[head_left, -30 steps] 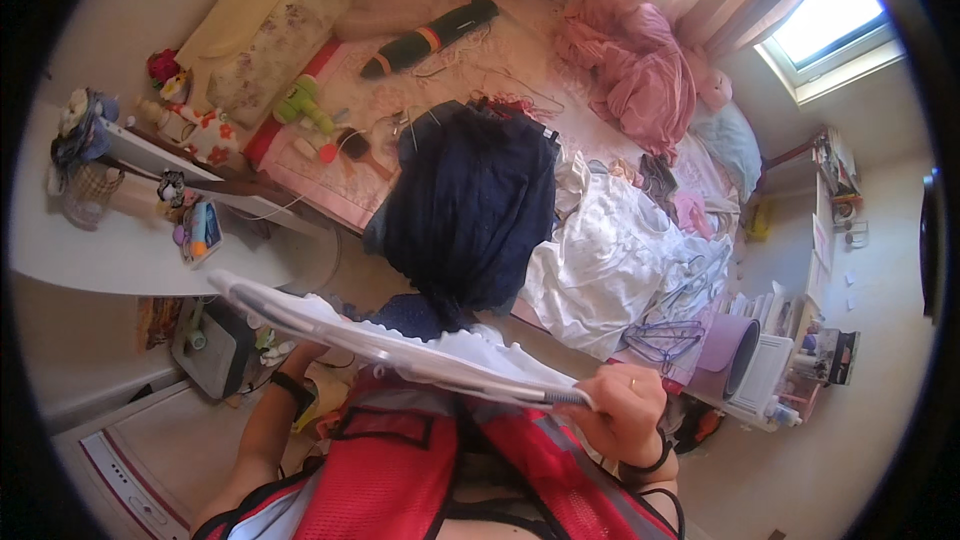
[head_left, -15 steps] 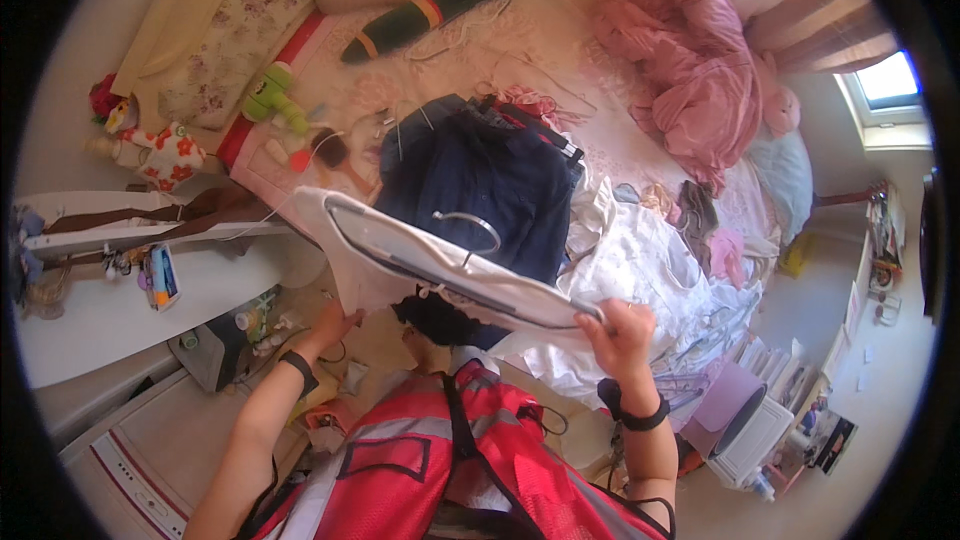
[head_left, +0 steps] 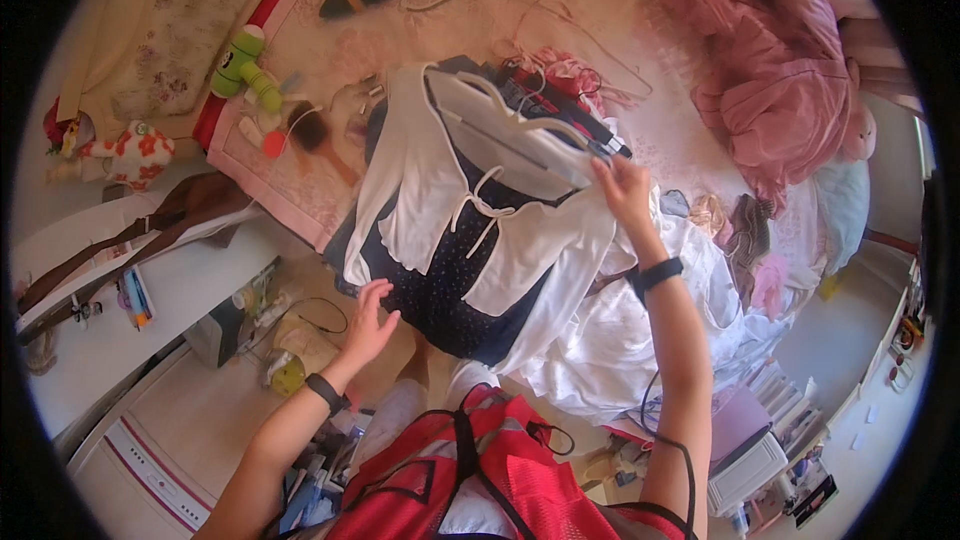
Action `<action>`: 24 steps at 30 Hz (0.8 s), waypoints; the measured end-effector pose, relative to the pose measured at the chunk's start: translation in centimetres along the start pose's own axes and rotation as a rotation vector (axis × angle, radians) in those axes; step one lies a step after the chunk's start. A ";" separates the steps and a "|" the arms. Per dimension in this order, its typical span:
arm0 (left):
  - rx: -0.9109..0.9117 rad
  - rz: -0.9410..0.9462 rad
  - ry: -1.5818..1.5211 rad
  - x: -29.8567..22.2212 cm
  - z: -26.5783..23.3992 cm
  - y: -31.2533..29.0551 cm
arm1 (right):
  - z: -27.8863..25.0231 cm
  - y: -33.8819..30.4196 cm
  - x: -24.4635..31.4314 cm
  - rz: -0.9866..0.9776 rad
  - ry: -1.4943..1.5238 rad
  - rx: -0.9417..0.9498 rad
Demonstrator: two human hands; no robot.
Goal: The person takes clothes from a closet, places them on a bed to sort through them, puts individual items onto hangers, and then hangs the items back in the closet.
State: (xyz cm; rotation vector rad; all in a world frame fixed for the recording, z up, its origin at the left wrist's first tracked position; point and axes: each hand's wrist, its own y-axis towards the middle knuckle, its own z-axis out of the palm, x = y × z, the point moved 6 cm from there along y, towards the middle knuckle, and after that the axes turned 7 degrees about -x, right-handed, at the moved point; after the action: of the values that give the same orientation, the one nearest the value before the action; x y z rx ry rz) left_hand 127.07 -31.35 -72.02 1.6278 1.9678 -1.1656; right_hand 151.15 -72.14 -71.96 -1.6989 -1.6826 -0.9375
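Observation:
A white long-sleeved top [head_left: 535, 260] with a thin bow tied at the front lies spread over dark clothes on the bed. Dark dotted cloth [head_left: 440, 305] shows between and below its front panels; whether the two are one garment I cannot tell. Inside the neck opening, a pale hanger [head_left: 520, 130] is partly covered. My right hand [head_left: 625, 192] is closed on the top's right shoulder, at the hanger's end. Beside the lower end of the left sleeve, my left hand [head_left: 366, 328] is open with fingers apart, holding nothing.
White clothes [head_left: 650, 325] are heaped at the right, near a crumpled pink quilt [head_left: 770, 90]. A green plush toy [head_left: 243, 70] and a hairbrush [head_left: 312, 128] lie on the bed's left. A white shelf [head_left: 150, 305] stands at left, books [head_left: 775, 405] at lower right.
The white top has gone from being held up in both hands to lying on the bed, its front facing up. My left hand has let go; my right hand has moved farther away.

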 end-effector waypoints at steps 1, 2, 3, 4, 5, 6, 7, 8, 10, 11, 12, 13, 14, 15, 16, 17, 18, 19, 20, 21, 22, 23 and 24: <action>0.037 -0.033 -0.032 0.0 0.5 -0.5 | 0.5 0.8 -1.4 0.016 -0.014 -0.002; 0.038 -0.046 -0.026 0.0 0.8 -1.0 | 0.9 1.6 -2.3 -0.016 0.001 -0.035; 0.062 -0.076 -0.047 0.3 1.0 -1.5 | 1.3 2.2 -3.4 -0.007 -0.068 -0.019; 0.076 -0.100 -0.068 0.5 1.3 -1.8 | 1.9 2.6 -4.6 0.046 -0.114 0.022; 0.099 -0.153 -0.074 1.0 1.5 -2.1 | 2.5 3.0 -5.7 0.087 -0.158 0.056; 0.069 -0.128 -0.113 1.0 1.4 -2.3 | 3.0 3.6 -6.0 0.045 -0.167 0.068; 0.059 -0.141 -0.123 1.3 1.4 -2.4 | 3.5 4.0 -6.2 0.001 -0.179 0.078; 0.051 -0.154 -0.134 1.5 1.3 -2.5 | 3.9 4.3 -6.3 -0.042 -0.191 0.088; 0.052 -0.183 -0.149 1.8 1.2 -2.6 | 4.2 4.6 -5.9 -0.107 -0.149 0.065; 0.060 -0.200 -0.152 1.9 1.2 -2.6 | 4.3 4.7 -5.6 -0.127 -0.136 0.051; 0.068 -0.234 -0.155 2.0 1.2 -2.6 | 4.7 4.6 -6.4 0.050 -0.171 0.142; 0.077 -0.229 -0.151 1.9 1.2 -2.6 | 5.0 4.7 -6.1 0.050 -0.173 0.175; 0.087 -0.244 -0.146 1.8 1.2 -2.8 | 5.1 4.7 -5.8 0.061 -0.192 0.200; 0.096 -0.260 -0.143 1.8 1.3 -2.9 | 5.4 4.7 -5.4 0.063 -0.208 0.227; 0.108 -0.269 -0.150 1.8 1.4 -3.1 | 5.5 4.9 -5.1 0.074 -0.242 0.223; 0.119 -0.278 -0.157 1.8 1.6 -3.3 | 5.6 5.2 -4.7 0.074 -0.272 0.219; 0.123 -0.267 -0.175 1.8 1.6 -3.6 | 5.9 5.5 -4.5 0.075 -0.315 0.222; 0.118 -0.286 -0.177 2.1 1.6 -3.9 | 6.4 5.7 -4.3 0.079 -0.359 0.283; 0.109 -0.286 -0.189 2.3 1.4 -4.3 | 7.0 5.7 -4.3 0.087 -0.418 0.349; 0.095 -0.275 -0.214 2.5 1.3 -4.8 | 7.3 5.6 -4.2 0.075 -0.475 0.384; 0.078 -0.298 -0.223 3.1 1.0 -5.3 | 7.6 5.5 -4.0 0.059 -0.508 0.399; 0.053 -0.312 -0.246 3.6 0.7 -5.8 | 7.7 5.4 -3.7 0.019 -0.538 0.384; 0.036 -0.348 -0.265 4.2 0.4 -6.5 | 7.9 5.0 -3.5 0.001 -0.584 0.394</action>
State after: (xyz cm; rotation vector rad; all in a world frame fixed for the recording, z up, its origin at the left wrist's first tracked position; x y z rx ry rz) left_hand 119.75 -28.96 -72.81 1.1007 2.1112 -1.4635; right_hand 156.93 -68.17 -79.03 -1.7855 -2.0537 -0.0715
